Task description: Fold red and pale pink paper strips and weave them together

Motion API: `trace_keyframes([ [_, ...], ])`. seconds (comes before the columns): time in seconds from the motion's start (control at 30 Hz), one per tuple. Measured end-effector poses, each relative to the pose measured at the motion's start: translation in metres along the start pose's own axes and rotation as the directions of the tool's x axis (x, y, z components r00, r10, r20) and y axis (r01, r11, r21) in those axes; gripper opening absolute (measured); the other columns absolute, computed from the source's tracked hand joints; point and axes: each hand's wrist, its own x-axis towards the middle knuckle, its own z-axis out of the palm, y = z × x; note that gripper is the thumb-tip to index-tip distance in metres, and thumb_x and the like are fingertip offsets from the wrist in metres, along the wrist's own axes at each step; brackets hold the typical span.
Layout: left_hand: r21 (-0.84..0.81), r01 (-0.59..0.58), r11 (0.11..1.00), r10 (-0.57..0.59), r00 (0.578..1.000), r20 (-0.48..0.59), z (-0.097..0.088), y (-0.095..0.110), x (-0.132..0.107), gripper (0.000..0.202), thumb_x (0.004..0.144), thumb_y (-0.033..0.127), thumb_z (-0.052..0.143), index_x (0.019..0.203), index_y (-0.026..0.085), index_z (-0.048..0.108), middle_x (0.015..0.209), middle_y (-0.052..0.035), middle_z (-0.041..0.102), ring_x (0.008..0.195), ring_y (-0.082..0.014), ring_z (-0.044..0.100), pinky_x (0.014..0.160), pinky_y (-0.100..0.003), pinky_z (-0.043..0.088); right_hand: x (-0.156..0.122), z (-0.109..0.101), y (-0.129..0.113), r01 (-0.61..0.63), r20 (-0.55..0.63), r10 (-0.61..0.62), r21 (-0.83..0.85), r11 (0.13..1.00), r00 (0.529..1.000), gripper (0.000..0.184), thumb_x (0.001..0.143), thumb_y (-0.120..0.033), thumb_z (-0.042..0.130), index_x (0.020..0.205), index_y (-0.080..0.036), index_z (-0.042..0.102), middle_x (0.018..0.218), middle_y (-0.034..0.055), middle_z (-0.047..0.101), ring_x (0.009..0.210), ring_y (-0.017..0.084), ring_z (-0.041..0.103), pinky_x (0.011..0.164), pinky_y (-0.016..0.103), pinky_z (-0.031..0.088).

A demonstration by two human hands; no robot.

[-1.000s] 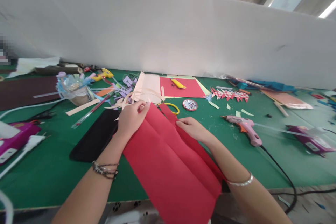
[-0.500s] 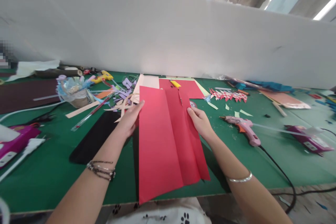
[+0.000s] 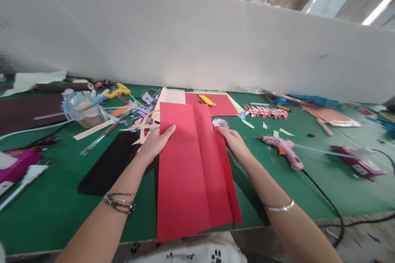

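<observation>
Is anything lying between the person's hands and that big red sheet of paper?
Nothing visible does. The left hand grips the red paper sheet at its left edge, thumb on top, and the right hand holds its right edge. A small round patterned disc lies just past the right hand, beside the sheet.

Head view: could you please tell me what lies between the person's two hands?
The red paper spans the gap, creased lengthwise; the left hand holds its left edge and the right hand its right edge, as the head view shows.

Green table with paper scraps
</observation>
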Motion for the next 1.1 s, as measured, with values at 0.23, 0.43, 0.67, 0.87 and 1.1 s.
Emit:
trace_keyframes([
  [0.23, -0.027, -0.005, 1.000, 0.002, 0.995, -0.096, 0.0009, 0.0045, -0.0003, 0.049, 0.073, 0.054, 0.053, 0.104, 0.017, 0.060, 0.102, -0.0089, 0.066, 0.095, -0.0258, 0.061, 0.073, -0.032, 0.052, -0.0026, 0.0012, -0.0004, 0.041, 0.032, -0.041, -0.013, 0.999, 0.999, 0.033, 0.070, -0.050, 0.052, 0.058, -0.019, 0.048, 0.047, -0.0044, 0.044, 0.041, 0.009, 0.037, 0.043, 0.023, 0.031],
  [0.43, -0.020, -0.091, 0.996, 0.088, 0.988, -0.125, 0.0002, 0.0036, 0.0014, 0.045, 0.076, 0.050, 0.051, 0.106, 0.018, 0.058, 0.112, -0.0080, 0.062, 0.098, -0.0243, 0.060, 0.076, -0.032, 0.052, -0.0019, 0.0021, 0.0009, 0.100, 0.016, -0.100, -0.004, 0.995, 0.995, 0.033, 0.071, -0.048, 0.051, 0.056, -0.019, 0.044, 0.046, -0.0041, 0.042, 0.043, 0.009, 0.036, 0.044, 0.023, 0.029],
  [0.67, -0.105, -0.004, 0.994, -0.011, 0.991, -0.135, 0.0003, 0.0056, 0.0006, 0.040, 0.075, 0.048, 0.055, 0.101, 0.019, 0.060, 0.096, -0.0081, 0.068, 0.084, -0.0234, 0.065, 0.067, -0.030, 0.053, -0.0013, 0.0006, 0.0010, 0.094, -0.015, -0.093, 0.035, 0.995, 0.996, 0.034, 0.072, -0.051, 0.050, 0.063, -0.019, 0.050, 0.049, -0.0024, 0.049, 0.046, 0.011, 0.045, 0.047, 0.023, 0.034],
  [0.87, -0.098, -0.056, 0.994, 0.039, 0.985, -0.168, 0.0025, 0.0075, -0.0007, 0.042, 0.073, 0.048, 0.056, 0.102, 0.018, 0.060, 0.096, -0.0084, 0.068, 0.089, -0.0241, 0.064, 0.074, -0.032, 0.053, -0.0064, 0.0030, -0.0049, -0.010, 0.103, 0.013, -0.030, 1.000, 0.995, 0.032, 0.070, -0.050, 0.054, 0.067, -0.018, 0.057, 0.063, 0.0009, 0.060, 0.060, 0.013, 0.056, 0.059, 0.023, 0.042],
  [1.1, -0.059, -0.037, 0.998, 0.024, 0.980, -0.198, 0.0011, 0.0082, -0.0007, 0.038, 0.074, 0.047, 0.055, 0.098, 0.018, 0.062, 0.094, -0.0068, 0.069, 0.081, -0.0226, 0.065, 0.067, -0.030, 0.053, -0.0010, 0.0007, 0.0028, 0.018, 0.139, -0.011, -0.049, 0.999, 0.990, 0.033, 0.069, -0.047, 0.054, 0.052, -0.018, 0.050, 0.049, -0.0025, 0.051, 0.052, 0.011, 0.051, 0.056, 0.023, 0.040],
])
